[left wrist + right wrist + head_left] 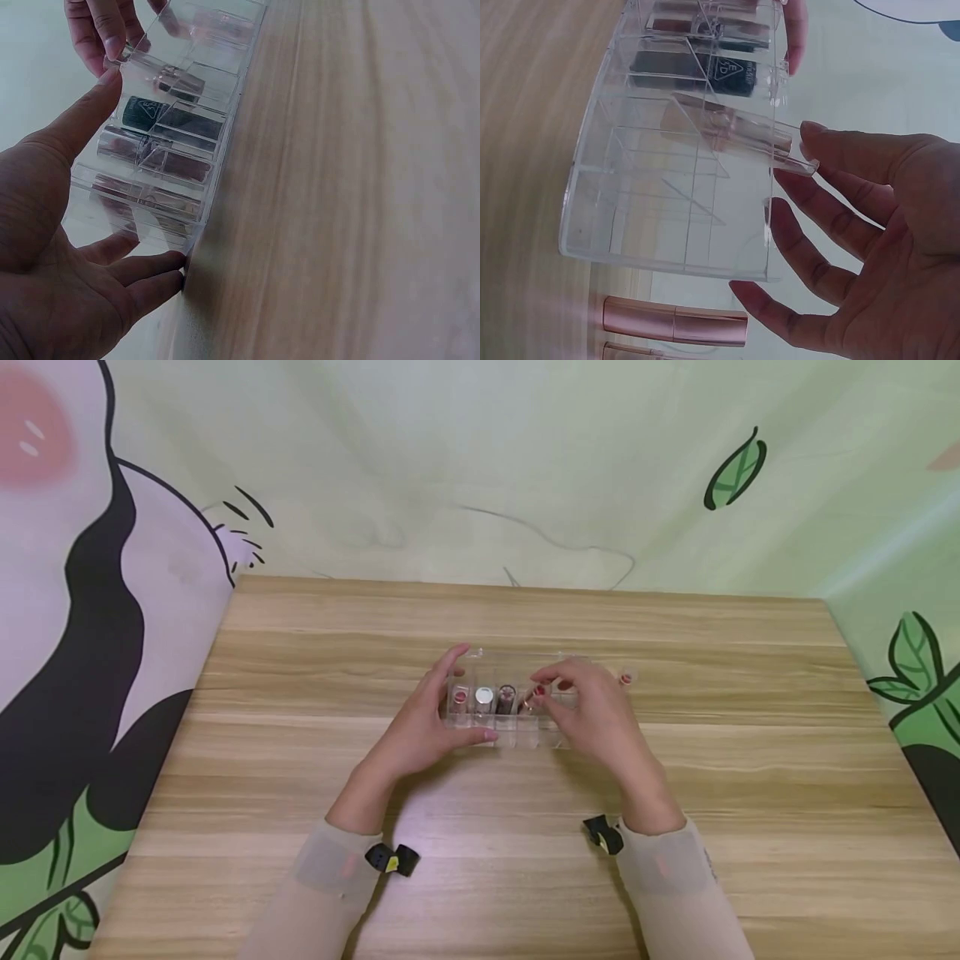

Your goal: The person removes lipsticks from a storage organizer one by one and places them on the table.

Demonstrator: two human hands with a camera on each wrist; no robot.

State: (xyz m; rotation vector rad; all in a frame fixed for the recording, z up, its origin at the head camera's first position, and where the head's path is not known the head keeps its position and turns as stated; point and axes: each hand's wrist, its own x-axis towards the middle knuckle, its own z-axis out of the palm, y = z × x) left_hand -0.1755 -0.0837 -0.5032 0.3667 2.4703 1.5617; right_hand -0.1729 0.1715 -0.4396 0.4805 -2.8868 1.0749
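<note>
A clear plastic lipstick organizer (517, 654) stands on the table, divided into compartments. My left hand (420, 727) holds its left end, thumb along the front and fingers round the far side. With thumb and fingertips, my right hand (596, 706) pinches the clear end of a lipstick (757, 139). That lipstick tilts, its lower part inside a compartment. To its left, a dark tube with white lettering (731, 75), a silver-topped tube (484, 697) and a red-topped tube (460, 700) stand in the front row.
Right of the organizer, a rose-gold lipstick (675, 322) stands on the wooden table (480, 852), with part of another tube (626, 351) beside it. A patterned wall covering (420, 468) rises behind the table. Each sleeve bears a small black device (603, 835) at the wrist.
</note>
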